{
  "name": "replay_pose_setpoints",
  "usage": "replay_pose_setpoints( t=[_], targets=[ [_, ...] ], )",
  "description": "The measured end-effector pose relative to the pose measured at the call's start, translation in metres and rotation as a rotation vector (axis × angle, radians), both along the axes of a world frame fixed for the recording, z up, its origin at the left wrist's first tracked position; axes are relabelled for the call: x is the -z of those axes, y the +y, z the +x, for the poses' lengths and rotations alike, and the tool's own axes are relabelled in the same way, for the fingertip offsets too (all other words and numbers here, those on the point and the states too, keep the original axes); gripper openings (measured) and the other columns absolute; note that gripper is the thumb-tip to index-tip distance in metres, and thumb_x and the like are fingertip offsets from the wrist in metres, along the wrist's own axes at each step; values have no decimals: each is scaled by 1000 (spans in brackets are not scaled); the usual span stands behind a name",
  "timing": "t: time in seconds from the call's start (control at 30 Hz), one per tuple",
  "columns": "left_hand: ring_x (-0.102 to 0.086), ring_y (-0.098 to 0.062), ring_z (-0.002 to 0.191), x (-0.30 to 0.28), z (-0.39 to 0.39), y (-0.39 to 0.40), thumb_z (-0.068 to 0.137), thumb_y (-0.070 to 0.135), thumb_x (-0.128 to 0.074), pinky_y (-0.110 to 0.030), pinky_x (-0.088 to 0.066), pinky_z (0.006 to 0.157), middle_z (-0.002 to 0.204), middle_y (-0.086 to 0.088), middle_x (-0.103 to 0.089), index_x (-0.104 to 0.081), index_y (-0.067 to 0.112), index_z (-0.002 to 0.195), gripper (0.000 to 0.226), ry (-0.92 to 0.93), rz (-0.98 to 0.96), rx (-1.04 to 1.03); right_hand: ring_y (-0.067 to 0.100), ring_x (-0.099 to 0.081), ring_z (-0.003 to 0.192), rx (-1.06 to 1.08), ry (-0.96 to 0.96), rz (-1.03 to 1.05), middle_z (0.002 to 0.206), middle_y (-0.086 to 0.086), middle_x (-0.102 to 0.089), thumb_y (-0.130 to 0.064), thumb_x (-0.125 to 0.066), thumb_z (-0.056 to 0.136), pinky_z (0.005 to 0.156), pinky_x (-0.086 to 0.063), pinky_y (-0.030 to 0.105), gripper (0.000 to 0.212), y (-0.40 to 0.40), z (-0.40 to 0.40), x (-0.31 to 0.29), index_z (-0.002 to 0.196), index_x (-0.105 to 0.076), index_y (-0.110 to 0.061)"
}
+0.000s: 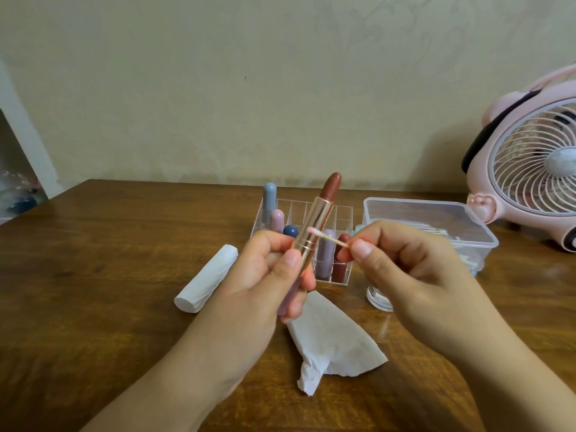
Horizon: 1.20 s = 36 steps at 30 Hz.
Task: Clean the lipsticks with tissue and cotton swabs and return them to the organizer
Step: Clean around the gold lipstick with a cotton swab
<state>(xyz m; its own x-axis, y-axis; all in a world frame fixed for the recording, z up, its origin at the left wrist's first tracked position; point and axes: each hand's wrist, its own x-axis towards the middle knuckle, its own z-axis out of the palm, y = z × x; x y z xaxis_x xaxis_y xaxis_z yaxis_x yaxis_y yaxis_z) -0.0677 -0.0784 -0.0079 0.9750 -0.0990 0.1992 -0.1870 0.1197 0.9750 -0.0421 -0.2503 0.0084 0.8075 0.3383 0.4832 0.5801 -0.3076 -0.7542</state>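
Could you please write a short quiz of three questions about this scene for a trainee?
1. True or false: the open lipstick is held by the left hand.
2. What does the right hand pinch?
A. tissue
B. cotton swab
C. cap
3. Where does the swab's tip touch the lipstick?

Key
1. True.
2. B.
3. On the gold tube, below the brown bullet.

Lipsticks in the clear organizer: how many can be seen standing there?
5: blue-grey lipstick in the back left corner, pink lipstick before it, dark blue lipstick next, lilac lipstick and dark red lipstick at front right. Hands may hide others.
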Motion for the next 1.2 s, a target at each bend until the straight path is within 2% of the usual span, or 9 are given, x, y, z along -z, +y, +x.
replay_pose_setpoints(
  t=[0.13,0.23,0.37,0.47,0.6,0.77,0.87,1.03,1.2],
  targets=[
    [-47,-8,56,1,0,-1,79,37,-49,-25,-41,56,71,3,-60,-55,20,100,28,-1,40,3,4,-50,50,77,-100,70,57,-11,-56,-38,-51,92,45,-36,10,24,-2,-2,-5,76,-65,-27],
    [-48,-8,58,2,1,-1,79,37,-49,-24,-42,58,72,4,-61,-55,21,101,29,-14,49,-9,2,-51,51,94,-85,82,56,-15,-56,-36,-48,86,46,-36,7,22,0,-1,-5,78,-65,-24],
    [-48,-7,59,1,2,0,78,36,-49,-22,-45,57,71,4,-60,-55,22,105,31,-18,22,-26,5,-45,48,43,-44,-30,55,-7,-53,-38,-51,89,45,-34,12,23,3,0,2,74,-65,-27],
    [-49,-8,60,0,3,0,78,37,-49,-22,-47,58,71,4,-59,-57,26,107,32,-6,25,-22,6,-46,51,8,-16,-56,60,-3,-55,-40,-52,88,47,-36,14,18,3,1,4,82,-65,-29],
    [-49,-8,63,3,2,0,77,44,-48,-25,-44,65,72,5,-57,-67,28,95,31,-23,73,10,2,-44,47,29,-58,66,53,-15,-51,-32,-50,88,45,-32,10,21,-1,0,-1,75,-66,-27],
    [-50,-7,65,4,2,1,71,52,-48,-28,-42,71,72,7,-57,-67,40,92,31,-16,110,28,3,-50,52,96,-121,79,58,-13,-56,-31,-49,89,46,-36,10,19,-1,1,-3,79,-65,-26],
    [-50,-7,65,4,2,1,73,52,-46,-29,-42,72,72,4,-56,-66,37,90,30,-27,136,16,2,-47,49,84,-103,79,55,-14,-53,-31,-52,91,46,-34,7,20,0,1,-1,77,-64,-26],
    [-47,-8,64,4,3,1,77,48,-46,-25,-43,67,72,3,-55,-63,30,86,27,-31,142,6,11,-48,51,24,-69,-70,60,-3,-57,-34,-52,86,46,-36,16,19,1,1,3,75,-66,-28],
    [-48,-8,63,6,3,2,72,54,-47,-25,-42,65,72,4,-55,-62,31,86,30,-42,163,8,7,-43,47,61,-104,79,55,-4,-52,-29,-51,88,44,-31,13,19,-3,0,-2,77,-66,-25]
  ],
)
